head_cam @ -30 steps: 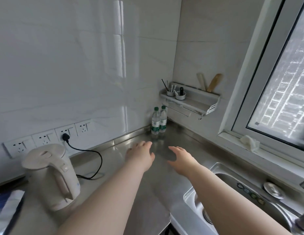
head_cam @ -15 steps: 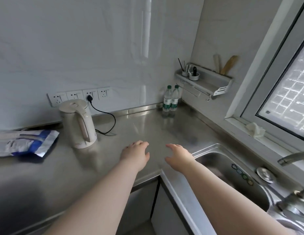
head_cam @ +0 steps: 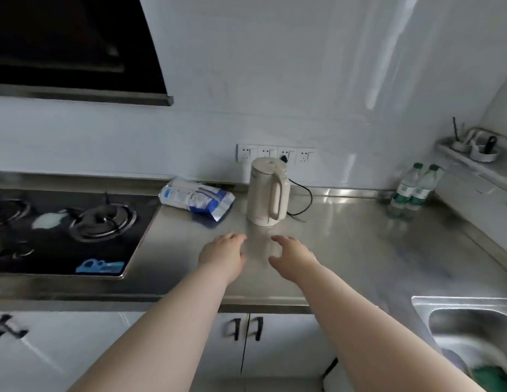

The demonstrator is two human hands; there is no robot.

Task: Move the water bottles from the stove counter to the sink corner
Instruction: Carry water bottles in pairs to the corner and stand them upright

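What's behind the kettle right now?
A row of wall sockets, one with a black plug whose cord loops right. The kettle covers the back edge of the counter there.

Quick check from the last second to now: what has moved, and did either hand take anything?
The view swung left, revealing the black gas stove. The left hand and right hand drew back from the two clear green-capped water bottles and now hover before the cream electric kettle, holding nothing. Bottles, kettle and blue-and-white bag stayed put.
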